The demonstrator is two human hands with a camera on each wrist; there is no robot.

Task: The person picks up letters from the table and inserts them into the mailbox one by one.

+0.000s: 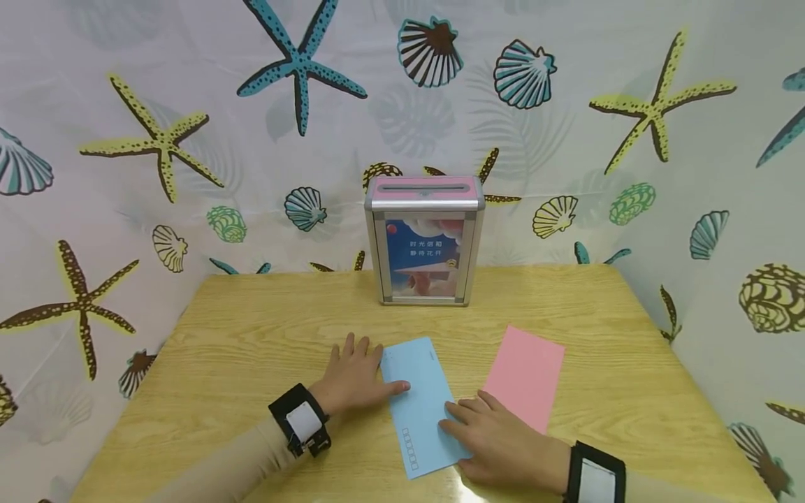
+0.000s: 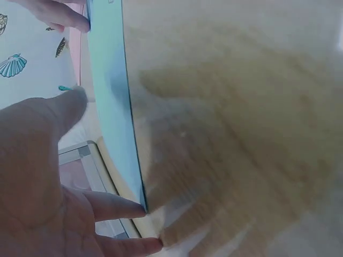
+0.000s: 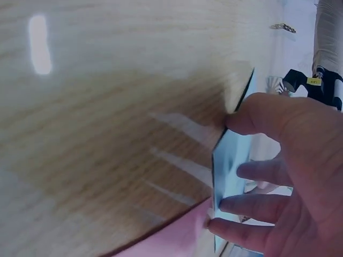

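A light blue envelope (image 1: 421, 398) lies flat on the wooden table (image 1: 251, 335), near the front edge. My left hand (image 1: 352, 374) rests at its left edge with fingers spread straight on the wood and the thumb on the paper. My right hand (image 1: 503, 440) lies flat on the envelope's lower right part. In the right wrist view the fingers (image 3: 236, 206) press the blue envelope (image 3: 230, 166) and the thumb touches its edge. The left wrist view shows the blue envelope (image 2: 110, 80) beside my left hand (image 2: 32, 176).
A pink envelope (image 1: 528, 374) lies just right of the blue one, partly under my right hand. A metal-framed box (image 1: 424, 237) with a pink slotted top stands at the table's back centre. A sea-pattern curtain (image 1: 157, 140) closes in the back and both sides.
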